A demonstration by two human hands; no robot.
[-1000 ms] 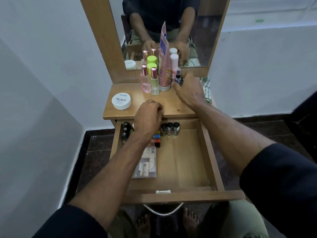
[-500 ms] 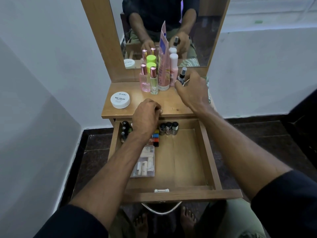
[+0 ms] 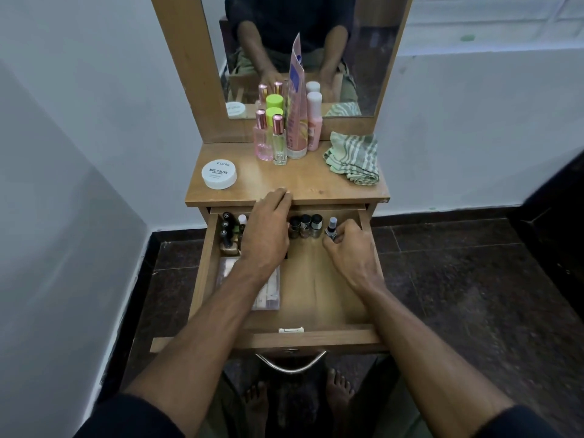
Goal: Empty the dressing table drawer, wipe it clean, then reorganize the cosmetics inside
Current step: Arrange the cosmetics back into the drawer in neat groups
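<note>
The right hand (image 3: 350, 251), which a moment ago was reaching among the bottles standing at the mirror's foot in the upper centre of the frame, is now sitting low inside the open drawer (image 3: 316, 298) at centre frame. Its fingers are pinching a small dark-capped nail polish bottle (image 3: 331, 228) and are standing it upright near the drawer's back wall, just beside a row of three similar bottles (image 3: 305, 226). That bottle is no longer on the tabletop, so the restocking stage looks well underway.

The left hand (image 3: 267, 232) is resting knuckles-up across the drawer's back edge, fingertips touching the tabletop lip; its fingers are curled, but whether they are holding anything cannot be told. Left of it, more dark bottles (image 3: 226, 229) are packed into the drawer's back corner, and a clear plastic case (image 3: 268, 292) is lying partly under the left forearm.

Still waiting on the tabletop (image 3: 316, 184) are the cluster of perfume bottles and the tall pink tube (image 3: 296, 121), a white nail polish remover tub (image 3: 219, 173) at left, and the striped green cloth (image 3: 354, 156) at right, which suggests wiping is already finished.
</note>
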